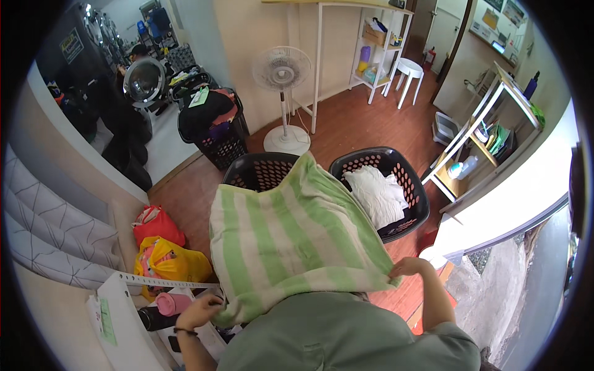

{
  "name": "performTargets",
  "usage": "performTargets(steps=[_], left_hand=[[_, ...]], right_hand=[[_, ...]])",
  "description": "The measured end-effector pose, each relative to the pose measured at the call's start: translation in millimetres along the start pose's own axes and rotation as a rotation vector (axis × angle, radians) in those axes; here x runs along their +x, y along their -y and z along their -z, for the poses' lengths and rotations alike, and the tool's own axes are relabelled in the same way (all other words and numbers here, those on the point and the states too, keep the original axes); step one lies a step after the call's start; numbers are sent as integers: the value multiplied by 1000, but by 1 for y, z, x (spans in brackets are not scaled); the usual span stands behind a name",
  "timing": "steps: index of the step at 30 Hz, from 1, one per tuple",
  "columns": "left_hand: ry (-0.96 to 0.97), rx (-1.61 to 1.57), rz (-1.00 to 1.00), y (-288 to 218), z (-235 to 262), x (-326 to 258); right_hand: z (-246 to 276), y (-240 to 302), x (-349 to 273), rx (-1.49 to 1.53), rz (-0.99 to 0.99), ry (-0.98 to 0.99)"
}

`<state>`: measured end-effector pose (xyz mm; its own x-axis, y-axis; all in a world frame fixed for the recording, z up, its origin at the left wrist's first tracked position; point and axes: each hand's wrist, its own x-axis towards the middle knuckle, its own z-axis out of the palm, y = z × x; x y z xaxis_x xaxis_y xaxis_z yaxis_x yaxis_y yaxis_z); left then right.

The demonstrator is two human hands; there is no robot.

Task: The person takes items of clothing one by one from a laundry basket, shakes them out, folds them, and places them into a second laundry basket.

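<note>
A green and cream striped towel [291, 235] is spread out in front of me, its far edge lying over the near part of a black laundry basket [263, 162]. My right hand [408, 268] pinches the towel's near right corner. At the near left corner, my left hand [201, 309] has its fingers closed on the cloth. A second black laundry basket [416, 179] stands to the right and holds white cloth [377, 195]. What lies beneath the towel is hidden.
A standing fan [283, 80] and a full laundry basket [213, 123] stand beyond. Red [158, 226] and yellow bags [176, 263] lie left. A white shelf unit [458, 154], a stool [408, 71] and a white cabinet [120, 309] with a pink tumbler [173, 303] surround the floor.
</note>
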<state>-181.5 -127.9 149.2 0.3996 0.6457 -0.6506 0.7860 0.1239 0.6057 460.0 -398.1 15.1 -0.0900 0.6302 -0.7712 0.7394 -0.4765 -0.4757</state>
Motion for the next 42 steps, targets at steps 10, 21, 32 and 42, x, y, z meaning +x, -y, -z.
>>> performTargets(steps=[10, 21, 32, 42], left_hand=[[-381, 2, 155, 54, -8, 180], [-451, -939, 349, 84, 5, 255], [-80, -1399, -23, 71, 37, 99], [24, -1232, 228, 131, -24, 147]], right_hand=[[84, 167, 110, -590, -421, -516], [116, 171, 221, 38, -283, -855], [106, 117, 65, 1276, -215, -293], [25, 63, 104, 371, -476, -463]])
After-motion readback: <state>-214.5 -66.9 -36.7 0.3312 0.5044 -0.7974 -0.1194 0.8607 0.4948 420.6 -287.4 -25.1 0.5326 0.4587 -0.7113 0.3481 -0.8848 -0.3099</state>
